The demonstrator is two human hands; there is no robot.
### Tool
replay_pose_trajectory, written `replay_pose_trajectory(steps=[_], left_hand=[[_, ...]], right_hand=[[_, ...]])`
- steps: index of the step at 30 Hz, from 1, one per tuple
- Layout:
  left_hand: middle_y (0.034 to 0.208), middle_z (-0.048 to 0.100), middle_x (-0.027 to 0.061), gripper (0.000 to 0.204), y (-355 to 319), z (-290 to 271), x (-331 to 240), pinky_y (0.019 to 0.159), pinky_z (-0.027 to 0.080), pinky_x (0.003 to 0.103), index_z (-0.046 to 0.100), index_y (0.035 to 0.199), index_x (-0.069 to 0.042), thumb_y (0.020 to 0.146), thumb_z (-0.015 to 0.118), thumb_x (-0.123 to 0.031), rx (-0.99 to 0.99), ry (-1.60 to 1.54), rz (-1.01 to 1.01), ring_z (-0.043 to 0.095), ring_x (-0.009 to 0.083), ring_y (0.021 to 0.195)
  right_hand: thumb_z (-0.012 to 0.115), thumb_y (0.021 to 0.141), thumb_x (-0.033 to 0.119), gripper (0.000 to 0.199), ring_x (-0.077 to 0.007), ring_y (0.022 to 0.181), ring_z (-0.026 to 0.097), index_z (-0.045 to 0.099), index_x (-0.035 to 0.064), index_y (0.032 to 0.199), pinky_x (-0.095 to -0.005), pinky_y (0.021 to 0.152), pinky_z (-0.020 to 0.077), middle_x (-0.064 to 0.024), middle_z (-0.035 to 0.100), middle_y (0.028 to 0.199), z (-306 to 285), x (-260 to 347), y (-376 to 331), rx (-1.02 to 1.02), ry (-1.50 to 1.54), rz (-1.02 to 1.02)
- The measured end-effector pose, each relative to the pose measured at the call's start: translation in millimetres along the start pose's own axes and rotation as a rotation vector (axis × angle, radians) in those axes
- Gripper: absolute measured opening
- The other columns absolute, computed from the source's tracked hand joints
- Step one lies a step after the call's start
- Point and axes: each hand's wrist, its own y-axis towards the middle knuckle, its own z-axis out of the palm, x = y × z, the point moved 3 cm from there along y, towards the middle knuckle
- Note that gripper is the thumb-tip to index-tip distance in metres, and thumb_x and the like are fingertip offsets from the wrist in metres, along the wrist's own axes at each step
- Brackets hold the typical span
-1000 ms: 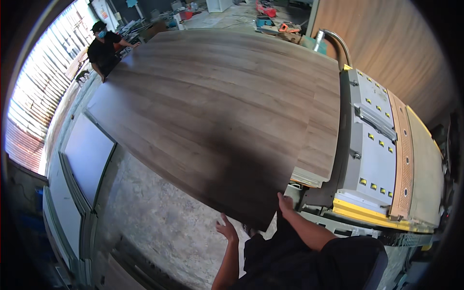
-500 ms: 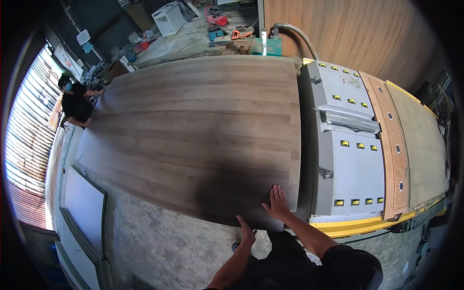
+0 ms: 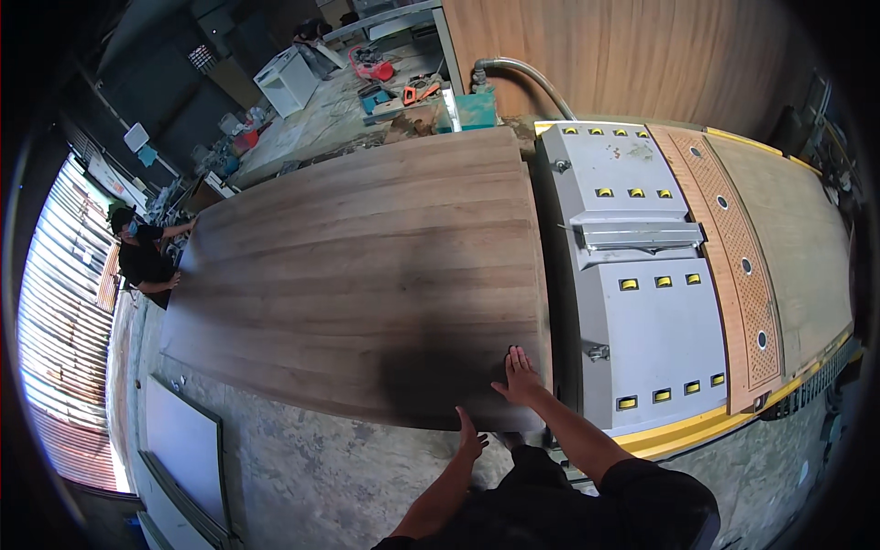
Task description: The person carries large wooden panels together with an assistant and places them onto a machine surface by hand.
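A large wood-grain panel (image 3: 367, 266) lies flat in front of me, with a thin strip of another board (image 3: 543, 302) showing along its right edge. My right hand (image 3: 521, 378) rests flat on its near right corner, fingers stretched out and holding nothing. At the near edge, my left hand (image 3: 470, 438) has its thumb raised against the panel and its fingers apart. Across the panel, a person in dark clothes (image 3: 145, 257) has both hands at the far left end.
Right of the panel stands a grey machine bed (image 3: 655, 339) with yellow rollers and a yellow rail (image 3: 669, 440). Pale boards (image 3: 186, 449) lean at lower left. A white cabinet (image 3: 289, 81), a red-handled saw (image 3: 422, 90) and a bent pipe (image 3: 527, 71) are behind.
My view has turned slightly, shifting the machine left in the picture. The panel's right end has shifted against the board below, whose visible strip is narrower. Both my hands stay at the near right corner.
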Motion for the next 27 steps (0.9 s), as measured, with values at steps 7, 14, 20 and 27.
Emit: replay_pose_trajectory(steps=[7,14,20,27], left_hand=[[0.159,0.018,0.0216,0.124,-8,-22,-6,0.103,0.034,0.062,0.007,0.160,-0.027,0.064,0.034,-0.101,0.010,0.300,-0.079,0.044,0.0442,0.129],[0.135,0.055,0.0161,0.112,-11,-91,-28,0.083,0.051,0.059,0.045,0.145,-0.011,0.071,0.037,-0.095,0.164,1.332,-0.131,0.063,0.0352,0.110],[0.131,0.062,0.0095,0.086,-33,-217,-32,0.084,0.053,0.056,0.057,0.134,-0.009,0.087,0.040,-0.080,0.093,0.798,0.089,0.064,0.0291,0.111],[0.104,0.070,0.0249,0.075,-59,-529,5,0.093,0.049,0.046,0.072,0.102,0.002,0.091,0.048,-0.068,-0.321,1.069,0.388,0.065,0.0417,0.102]], right_hand=[[0.043,0.093,0.067,0.102,-0.0423,0.151,0.001,0.016,-0.0125,0.151,-0.0493,0.122,0.0072,-0.0297,0.004,0.161,-2,6,2,0.055,-0.047,0.075],[0.046,0.091,0.067,0.105,-0.0439,0.150,0.002,0.016,-0.0146,0.149,-0.0501,0.122,0.0055,-0.0308,0.006,0.160,6,37,7,0.046,-0.095,0.078],[0.041,0.092,0.069,0.107,-0.0445,0.150,0.001,0.011,-0.0170,0.149,-0.0500,0.122,0.0061,-0.0331,0.004,0.160,31,55,9,0.109,-0.191,0.233],[0.052,0.087,0.070,0.085,-0.0373,0.091,0.071,0.066,-0.0115,0.107,-0.0508,0.076,0.0558,-0.0260,0.070,0.099,21,174,42,-0.069,-0.282,0.393]])
